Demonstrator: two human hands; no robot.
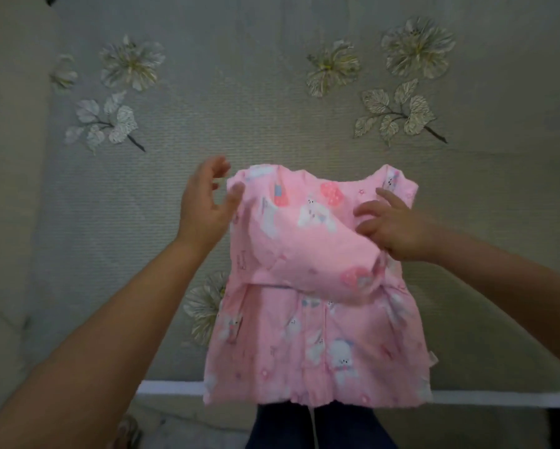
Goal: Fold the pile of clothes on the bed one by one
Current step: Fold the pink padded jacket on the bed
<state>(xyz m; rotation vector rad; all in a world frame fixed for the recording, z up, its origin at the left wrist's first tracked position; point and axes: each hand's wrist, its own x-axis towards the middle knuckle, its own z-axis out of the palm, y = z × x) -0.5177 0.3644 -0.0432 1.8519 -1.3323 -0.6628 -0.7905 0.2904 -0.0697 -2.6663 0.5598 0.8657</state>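
While the hem of the small pink printed cotton dress (317, 351) hangs just over the near edge of the bed (272, 131), right in front of the person's dark trousers (320, 426), the fold is plainly under way! Moving up, the skirt lies flat and spread, and above it one side of the bodice is turned in across the chest in a soft diagonal flap. Over on that flap, the right hand (392, 228) rests with fingers loosely curled, pressing the turned cloth down; whether it pinches the cloth or only pushes, I cannot tell. Across at the dress's far left corner, the left hand (204, 202) is spread and relaxed, thumb touching the shoulder edge, gripping nothing. Beyond both, the grey-green bedspread with its embroidered pale flowers and leaves stretches away, and no pile and no finished stack shows in view. My read: this garment is somewhere in its first folds, with the skirt not yet brought up, so the dress is perhaps a third done and how many clothes remain is unknowable.
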